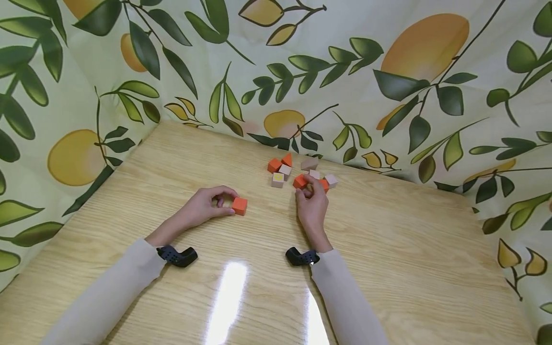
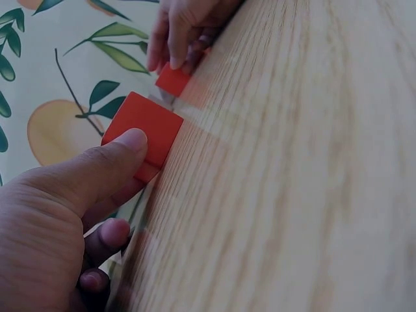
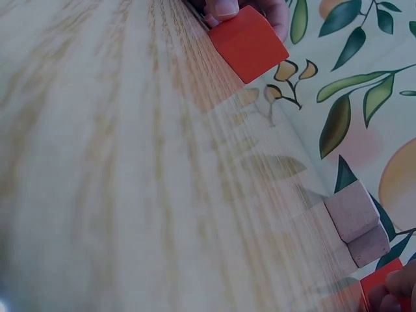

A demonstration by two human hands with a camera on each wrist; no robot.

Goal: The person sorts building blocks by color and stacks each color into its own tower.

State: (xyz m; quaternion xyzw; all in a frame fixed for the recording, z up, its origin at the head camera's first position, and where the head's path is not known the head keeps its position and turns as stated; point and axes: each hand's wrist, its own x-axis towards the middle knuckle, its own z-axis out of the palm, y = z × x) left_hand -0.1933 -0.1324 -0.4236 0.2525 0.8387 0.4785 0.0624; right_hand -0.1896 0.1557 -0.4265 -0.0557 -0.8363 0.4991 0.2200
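My left hand (image 1: 206, 206) pinches an orange-red cube (image 1: 239, 206) low over the table, left of the group of blocks. In the left wrist view the thumb lies flat across one face of this cube (image 2: 146, 123). At the near side of the group, my right hand (image 1: 314, 206) has its thumb and fingers on another orange-red block (image 1: 300, 181). The right wrist view shows only the fingertips (image 3: 400, 286) on that block at the lower right corner. Partly behind the right fingers sits one more orange-red block (image 1: 324, 185).
Beside the right hand stand a pale block with a yellow mark (image 1: 278, 180), a plain pale block (image 1: 285, 170), an orange block (image 1: 274, 166) and an orange wedge (image 1: 287, 159). Further pale blocks (image 1: 309, 164) lie near the patterned cloth (image 1: 241, 103) behind the wooden table (image 1: 401, 258).
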